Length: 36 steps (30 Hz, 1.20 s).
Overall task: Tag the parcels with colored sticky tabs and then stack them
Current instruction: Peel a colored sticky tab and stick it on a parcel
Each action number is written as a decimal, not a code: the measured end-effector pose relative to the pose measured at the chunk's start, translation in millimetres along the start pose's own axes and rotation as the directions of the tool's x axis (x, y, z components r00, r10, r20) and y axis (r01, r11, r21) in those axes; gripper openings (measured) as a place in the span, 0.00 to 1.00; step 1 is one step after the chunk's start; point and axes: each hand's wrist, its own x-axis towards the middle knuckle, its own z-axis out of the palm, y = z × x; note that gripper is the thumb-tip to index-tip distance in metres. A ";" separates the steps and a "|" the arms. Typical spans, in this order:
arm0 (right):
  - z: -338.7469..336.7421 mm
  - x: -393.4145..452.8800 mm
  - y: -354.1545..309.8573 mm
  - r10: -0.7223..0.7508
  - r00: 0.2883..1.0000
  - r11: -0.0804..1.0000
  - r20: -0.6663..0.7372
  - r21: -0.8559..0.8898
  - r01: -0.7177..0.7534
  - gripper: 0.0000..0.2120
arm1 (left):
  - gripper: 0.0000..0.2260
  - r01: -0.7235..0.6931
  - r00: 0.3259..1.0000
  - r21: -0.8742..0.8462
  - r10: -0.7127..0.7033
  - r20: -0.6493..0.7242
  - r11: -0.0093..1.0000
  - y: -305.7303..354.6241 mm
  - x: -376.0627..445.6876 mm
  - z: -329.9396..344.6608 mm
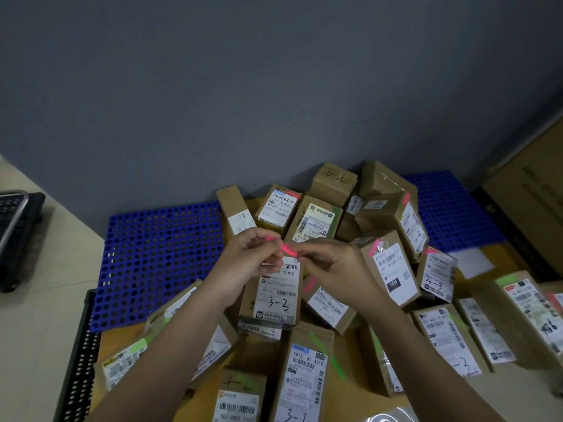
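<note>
Hands meet at the centre of the frame, above a heap of small cardboard parcels [320,269] that fills the middle and lower right. Far left, a dark keyboard [15,226] is cut off by the edge, and a blue perforated mat [158,257] lies left of centre.

The left hand [246,263] has its fingers closed around what looks like a small pad of tabs, a pink edge showing at its fingertips. The right hand [332,266] pinches one end of a pink sticky tab [288,249] stretched between the two hands. Directly below them lies a parcel marked 3-3 [275,293], whose visible label seems to carry no tab.

To do this step well, the tab probably wants peeling slowly so it does not curl or stick to itself, then pressing flat on bare cardboard near a corner, clear of the barcode.

Further right, several parcels already show pink tabs, and those along the bottom show green ones. Most label print is too blurred to read. The pad is hidden inside the left hand, and a large brown carton [533,208] at the right edge is cut off.
</note>
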 end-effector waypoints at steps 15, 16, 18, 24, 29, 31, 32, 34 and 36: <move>6.4 6.3 3.6 -0.125 0.992 0.937 0.023 -0.326 0.126 0.10 | 0.09 0.135 0.991 -0.191 -0.136 0.008 0.972 -13.7 1.5 1.1; 5.9 7.9 2.6 -0.081 0.995 0.952 0.059 -0.290 0.095 0.08 | 0.09 0.128 0.992 -0.183 -0.130 0.001 0.975 -13.1 1.5 0.7; 4.8 11.7 2.5 0.006 0.993 0.979 0.115 -0.201 0.017 0.05 | 0.08 0.114 0.993 -0.119 -0.115 -0.002 0.986 -12.2 1.6 -0.7; 3.6 19.3 1.3 0.151 0.974 0.987 0.171 0.026 -0.158 0.06 | 0.05 0.073 0.997 0.011 -0.073 0.003 0.997 -12.9 -0.1 -1.4; 2.6 19.3 -1.8 0.214 0.956 0.972 0.202 0.052 -0.228 0.07 | 0.05 0.003 0.999 0.068 0.000 -0.043 0.998 -12.2 -1.9 0.9; 1.7 18.9 -3.3 0.198 0.954 0.977 0.226 0.035 -0.211 0.07 | 0.05 -0.020 0.998 0.077 0.025 -0.064 0.997 -12.7 -2.6 0.9; 1.2 18.6 -4.7 0.182 0.961 0.980 0.206 0.040 -0.195 0.06 | 0.05 -0.028 0.997 0.082 0.034 -0.073 0.996 -13.0 -2.7 0.6; -0.5 17.6 -5.7 0.131 0.988 0.991 0.080 0.011 -0.132 0.06 | 0.04 -0.033 0.996 0.104 0.041 -0.075 0.994 -12.8 -3.0 0.2; -1.4 17.7 -4.7 0.061 0.998 0.995 -0.007 -0.078 -0.062 0.08 | 0.04 -0.042 0.997 0.147 0.050 -0.051 0.988 -12.0 -3.2 0.2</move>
